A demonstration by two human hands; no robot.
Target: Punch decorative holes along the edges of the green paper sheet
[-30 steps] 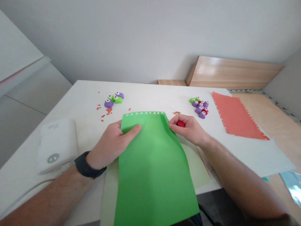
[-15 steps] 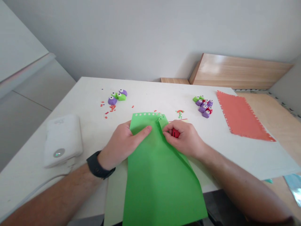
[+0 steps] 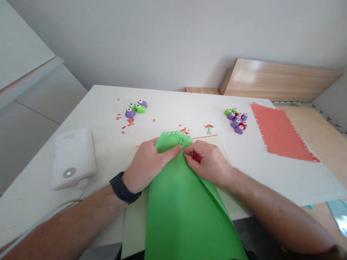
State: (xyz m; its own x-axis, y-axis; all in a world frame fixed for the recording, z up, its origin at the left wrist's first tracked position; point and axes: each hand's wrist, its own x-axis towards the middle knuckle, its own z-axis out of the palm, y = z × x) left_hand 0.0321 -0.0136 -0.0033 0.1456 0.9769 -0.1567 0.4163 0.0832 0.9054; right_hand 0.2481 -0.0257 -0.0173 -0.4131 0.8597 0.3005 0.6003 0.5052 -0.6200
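Since a moment ago, the left hand (image 3: 148, 166) and right hand (image 3: 206, 162) have drawn together. The left hand is nearly closed, pinching the green paper sheet (image 3: 187, 216), whose far edge now buckles between them. The right hand's curled fingers (image 3: 200, 169) grip a mostly hidden red paper punch (image 3: 197, 157). The sheet lies on pale card (image 3: 132, 224) on the bench (image 3: 81, 108), running off its near edge. Further right lies a salmon paper sheet (image 3: 282, 133); more punches (image 3: 136, 109) sit far left.
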